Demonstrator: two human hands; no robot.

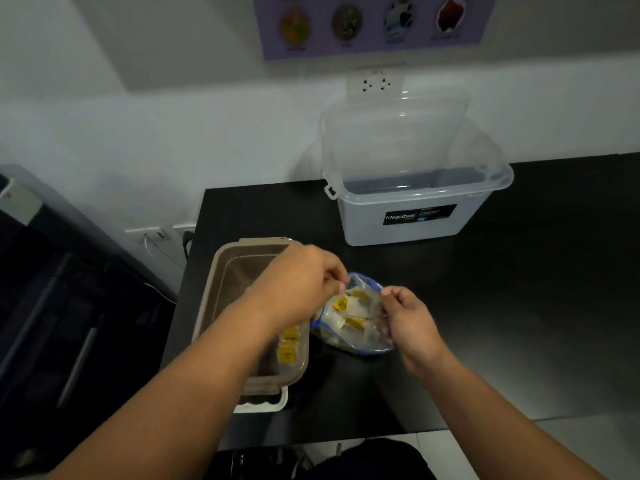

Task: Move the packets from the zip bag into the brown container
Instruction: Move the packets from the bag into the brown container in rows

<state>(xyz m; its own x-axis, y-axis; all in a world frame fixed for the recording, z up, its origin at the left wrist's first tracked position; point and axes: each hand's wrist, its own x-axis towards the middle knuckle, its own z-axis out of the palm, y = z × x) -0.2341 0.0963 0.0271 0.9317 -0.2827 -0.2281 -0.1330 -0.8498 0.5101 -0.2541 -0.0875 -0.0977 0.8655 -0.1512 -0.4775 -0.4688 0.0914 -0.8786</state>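
Note:
A clear zip bag (353,337) with a blue seal lies on the black table, holding several white packets (346,304) with yellow labels. My left hand (304,282) reaches across the brown container (225,282) and pinches the bag's left lip at its mouth. My right hand (405,315) pinches the bag's right lip, holding the mouth apart. The brown container stands just left of the bag, with a few yellow-labelled packets (289,344) lying by its right wall. My left forearm hides part of the container's inside.
A clear Megabox tub (412,216) with its lid leaning on the wall stands at the back of the black table (519,306). A white lid (263,403) pokes out under the container's near end. A dark appliance (52,306) is at the left.

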